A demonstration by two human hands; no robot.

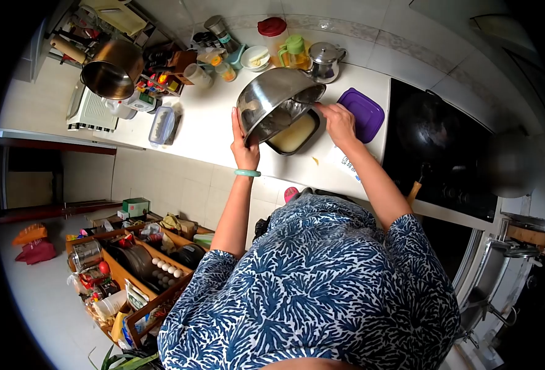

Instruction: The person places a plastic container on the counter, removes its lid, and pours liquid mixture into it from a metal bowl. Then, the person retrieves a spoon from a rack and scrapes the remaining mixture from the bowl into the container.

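A large stainless steel mixing bowl (269, 95) is tipped on its side above a dark rectangular pan (314, 137). Pale, smooth batter or liquid (296, 134) lies in the pan under the bowl's mouth. My left hand (244, 145), wearing a green bangle (248, 173), grips the bowl's near left rim. At the bowl's right opening is my right hand (337, 122), its fingers bent towards the inside. Whatever the right fingers hold is too hard to make out. Just beyond the right hand lies a purple rectangular lid (365, 114).
Behind the bowl stand a steel teapot (325, 61), a green-lidded jug (295, 52) and a white bowl (255, 58). A black stove (445, 179) with a wok (430, 123) is at right. A saucepan (109, 71) and a clear box (163, 126) are left; a wooden rack (143, 277) stands below.
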